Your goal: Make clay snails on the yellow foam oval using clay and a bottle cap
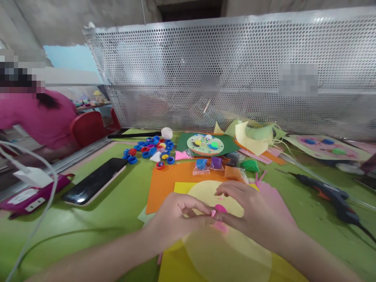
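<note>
The left hand (176, 213) finely pinches a pink piece (213, 213), likely because it is tiny, over the pale disc (229, 258) toward the table's (117, 203) near edge; the right hand's (254, 205) grip is wide.

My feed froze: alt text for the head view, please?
The left hand pinches a small pink piece, the right hand close beside it, over a pale yellow circle. Bottle caps and bags lie beyond; a phone is left, a glue gun right.
</note>
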`<state>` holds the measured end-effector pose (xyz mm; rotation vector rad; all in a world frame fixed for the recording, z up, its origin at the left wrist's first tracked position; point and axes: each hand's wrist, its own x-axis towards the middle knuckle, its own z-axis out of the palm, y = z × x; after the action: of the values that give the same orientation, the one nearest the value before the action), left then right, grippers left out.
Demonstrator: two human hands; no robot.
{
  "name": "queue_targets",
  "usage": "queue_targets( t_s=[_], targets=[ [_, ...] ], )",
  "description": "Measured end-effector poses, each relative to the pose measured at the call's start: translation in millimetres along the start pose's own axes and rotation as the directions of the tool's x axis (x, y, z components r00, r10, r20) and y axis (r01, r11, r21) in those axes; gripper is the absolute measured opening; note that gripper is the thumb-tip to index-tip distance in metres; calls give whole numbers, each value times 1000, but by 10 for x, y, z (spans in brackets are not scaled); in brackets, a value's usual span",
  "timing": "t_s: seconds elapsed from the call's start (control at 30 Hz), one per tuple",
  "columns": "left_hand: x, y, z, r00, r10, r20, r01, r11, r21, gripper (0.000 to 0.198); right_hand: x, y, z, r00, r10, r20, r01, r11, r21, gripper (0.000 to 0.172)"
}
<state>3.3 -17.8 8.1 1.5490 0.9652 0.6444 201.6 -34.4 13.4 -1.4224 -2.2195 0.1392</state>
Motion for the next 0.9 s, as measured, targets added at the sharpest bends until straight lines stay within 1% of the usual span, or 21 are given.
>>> queue_targets(
  t_s=[0.13,0.23,0.33,0.4,0.47,0.57,0.63,0.7,0.77,0.8,0.9],
  targets=[
    [60,-2,-45,998,-31,-46,24,991,-129,25,-10,63,-19,998,-64,3,63,991,-116,19],
    [132,-7,-105,996,-68,-52,56,977,-208,25,-12,106,-18,991,-78,105,90,989,-114,22],
    [198,-36,-157,995,-98,-9,93,972,-218,25,-3,99,13,968,-19,248,31,998,-45,20],
    [225,-62,-177,994,-110,18,111,974,-196,27,3,77,38,952,19,305,-19,1000,-4,15],
    [240,-86,-185,993,-115,8,115,979,-169,28,4,59,54,942,45,331,-54,998,19,10],
    [246,-108,-188,992,-122,-27,115,978,-176,28,-1,59,51,938,27,345,-44,998,40,8],
    [247,-110,-188,991,-127,-39,117,973,-199,27,-6,72,35,947,7,320,-26,998,54,12],
    [250,-103,-190,991,-124,-59,108,970,-216,26,-8,79,15,969,-12,248,-8,997,80,15],
    [249,-90,-192,990,-110,-88,87,969,-231,25,-10,67,-6,992,-54,113,41,993,112,16],
    [245,-83,-193,990,-100,-100,73,967,-245,25,-12,51,-15,996,-78,34,74,991,116,16],
    [218,-60,-183,993,-57,-103,23,952,-306,20,-32,-20,-33,976,-140,-164,154,985,73,20]
  ],
)
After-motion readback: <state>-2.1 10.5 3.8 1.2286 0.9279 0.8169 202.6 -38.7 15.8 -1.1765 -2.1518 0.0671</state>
